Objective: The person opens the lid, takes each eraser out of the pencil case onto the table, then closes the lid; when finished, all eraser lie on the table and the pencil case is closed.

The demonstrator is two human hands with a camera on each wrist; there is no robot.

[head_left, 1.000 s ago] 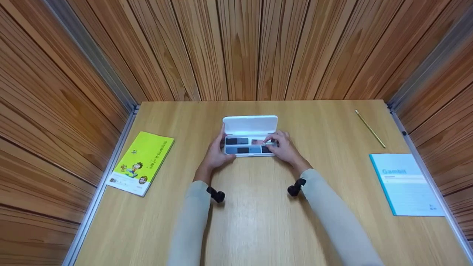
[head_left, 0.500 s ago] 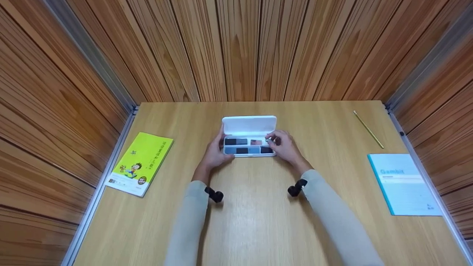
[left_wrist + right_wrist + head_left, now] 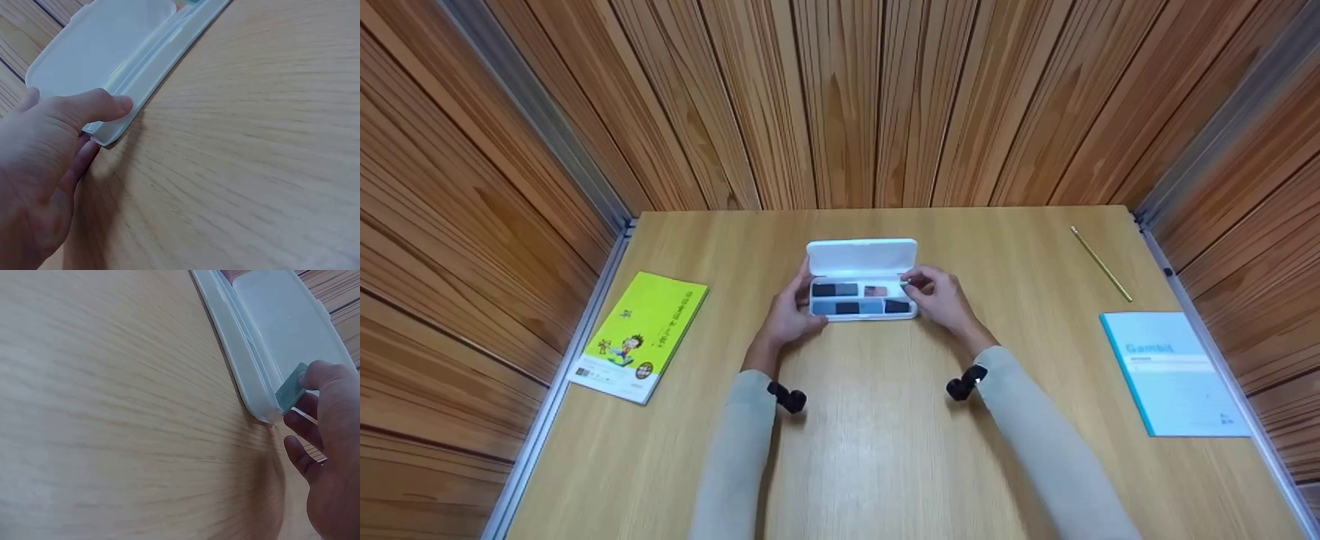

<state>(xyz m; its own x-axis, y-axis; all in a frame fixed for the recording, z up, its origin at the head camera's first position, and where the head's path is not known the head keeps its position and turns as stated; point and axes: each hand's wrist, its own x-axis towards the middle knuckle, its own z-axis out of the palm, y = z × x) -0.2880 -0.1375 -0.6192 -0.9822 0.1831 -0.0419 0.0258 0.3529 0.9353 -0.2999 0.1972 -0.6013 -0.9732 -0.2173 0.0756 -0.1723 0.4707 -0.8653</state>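
A white hinged case (image 3: 862, 319) lies on the table with its lid (image 3: 861, 259) raised at the back. Two rows inside hold dark, grey-blue and pinkish blocks; a pinkish block (image 3: 875, 291) sits in the back row. My left hand (image 3: 793, 315) grips the case's left end, thumb on the front rim and fingers at the side, as the left wrist view shows. At the right end, my right hand (image 3: 945, 300) pinches a small grey-green rectangular block (image 3: 291, 388), held tilted over the case's right corner. Its other fingers are bent loosely below.
A yellow-green book (image 3: 645, 337) lies to the left. On the right are a light-blue notebook (image 3: 1174, 375) and, farther back, a gold pencil (image 3: 1101, 262). Wooden panels (image 3: 840, 105) enclose the table's back and sides.
The right hand's fingers, reaching into the case's right end earlier, have drawn back slightly to the right with the small block. The left hand keeps its grip; the view has shifted slightly.
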